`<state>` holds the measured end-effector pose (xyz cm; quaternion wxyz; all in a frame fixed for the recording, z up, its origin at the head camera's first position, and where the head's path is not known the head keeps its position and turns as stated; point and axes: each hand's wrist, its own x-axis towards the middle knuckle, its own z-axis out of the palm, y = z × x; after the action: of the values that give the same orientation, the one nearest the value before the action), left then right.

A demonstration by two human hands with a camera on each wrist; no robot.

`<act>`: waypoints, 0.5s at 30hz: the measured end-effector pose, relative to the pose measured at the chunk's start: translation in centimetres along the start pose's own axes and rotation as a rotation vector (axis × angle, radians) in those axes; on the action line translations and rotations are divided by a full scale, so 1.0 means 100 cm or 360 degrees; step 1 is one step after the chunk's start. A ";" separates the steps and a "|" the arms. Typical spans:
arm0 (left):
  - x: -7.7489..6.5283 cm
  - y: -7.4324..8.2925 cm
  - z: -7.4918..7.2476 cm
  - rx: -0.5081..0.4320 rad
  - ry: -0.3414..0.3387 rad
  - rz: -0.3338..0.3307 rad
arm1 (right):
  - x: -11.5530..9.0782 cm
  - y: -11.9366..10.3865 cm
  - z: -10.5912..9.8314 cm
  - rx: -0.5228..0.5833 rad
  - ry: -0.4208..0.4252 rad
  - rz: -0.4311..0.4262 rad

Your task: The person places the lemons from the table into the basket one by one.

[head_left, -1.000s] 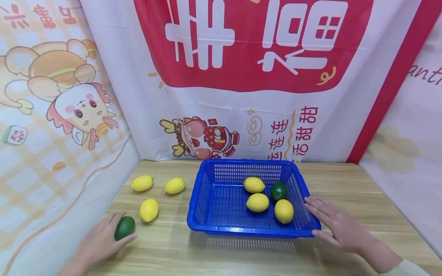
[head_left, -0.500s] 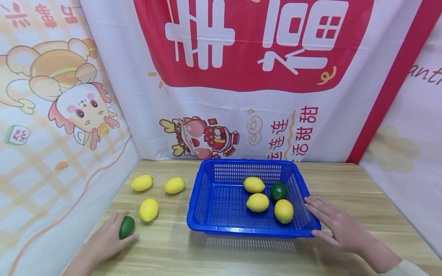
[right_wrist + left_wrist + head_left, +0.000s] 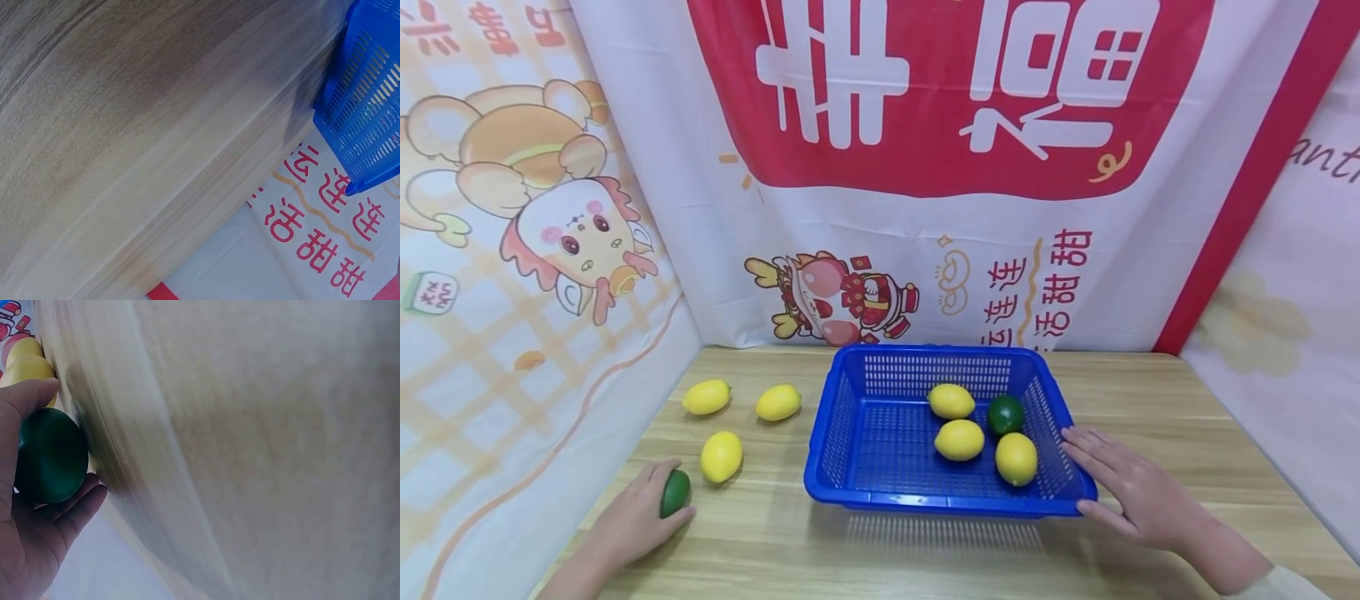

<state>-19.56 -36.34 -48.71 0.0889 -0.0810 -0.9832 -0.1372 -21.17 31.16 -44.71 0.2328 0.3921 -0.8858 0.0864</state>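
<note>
On the left of the table my left hand (image 3: 638,512) holds a smooth, dark green oval fruit (image 3: 675,492), thumb on one side and fingers on the other. The left wrist view shows the same green fruit (image 3: 53,456) low over or touching the wood; I cannot tell which. A yellow lemon (image 3: 722,457) lies just beyond it. At the right, my right hand (image 3: 1138,492) rests straight fingers against the side rim of a blue plastic basket (image 3: 925,501), the thumb near its front corner. This hand is hardly visible in the right wrist view, where the basket's slotted wall (image 3: 369,94) appears.
Two more lemons, one at the back left (image 3: 707,397) and another lemon (image 3: 778,403) nearer the basket, lie on the wooden table (image 3: 760,542). Inside the basket are three lemons (image 3: 959,440) and one dark green fruit (image 3: 1006,415). Printed cloths (image 3: 925,275) hang behind and at both sides.
My left hand has shifted slightly to the right with the green fruit, then stayed nearly still. The right hand and the basket keep their places.
</note>
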 end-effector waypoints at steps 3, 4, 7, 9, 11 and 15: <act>0.001 0.000 -0.002 0.0004 -0.0024 -0.0012 | 0.000 0.000 0.000 -0.0001 0.0001 0.0002; 0.001 0.001 -0.002 0.0007 -0.0030 -0.0014 | -0.001 0.000 0.000 -0.0004 0.0000 0.0004; 0.002 0.001 -0.002 0.0018 -0.0049 -0.0021 | -0.001 0.000 0.000 -0.0008 -0.0001 0.0007; 0.003 0.001 -0.003 0.0022 -0.0056 -0.0025 | -0.001 0.000 -0.001 -0.0008 -0.0001 0.0006; 0.003 0.002 -0.003 0.0019 -0.0067 -0.0033 | -0.001 0.000 -0.001 -0.0007 0.0002 0.0002; 0.004 0.002 -0.003 0.0002 -0.0080 -0.0041 | -0.001 0.000 -0.001 -0.0003 0.0008 -0.0007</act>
<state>-19.84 -36.17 -48.29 0.0625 -0.0718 -0.9862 -0.1356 -21.11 31.25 -44.67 0.2357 0.3935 -0.8844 0.0860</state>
